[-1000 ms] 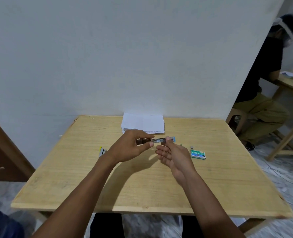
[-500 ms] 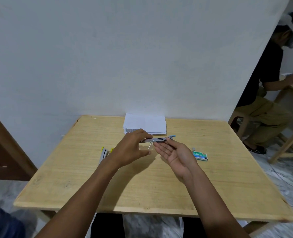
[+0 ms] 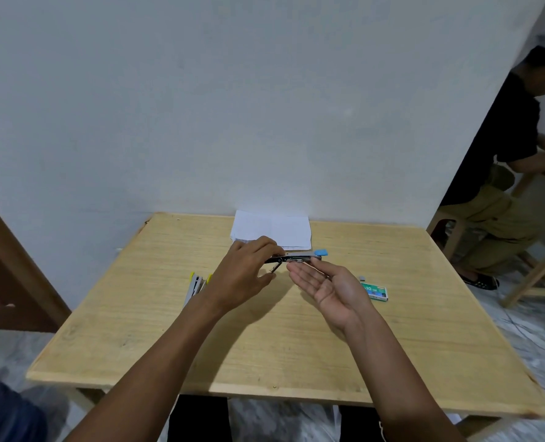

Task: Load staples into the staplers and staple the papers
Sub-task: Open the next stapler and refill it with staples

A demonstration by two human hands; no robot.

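Slim black metal stapler (image 3: 299,258), blue-tipped, level at centre; white paper stack (image 3: 272,229) at 12 o'clock; green staple box (image 3: 375,291), 3 o'clock.

Papers (image 3: 272,229) behind stapler (image 3: 296,258); box (image 3: 374,291) right, staplers (image 3: 196,283) perhaps left.

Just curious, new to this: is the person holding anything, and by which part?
The left hand grips the stapler by the end opposite its blue tip. The right hand lies open, palm up, fingers straight beside it.

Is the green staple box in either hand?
No, the green staple box lies on the table, just right of the right hand.
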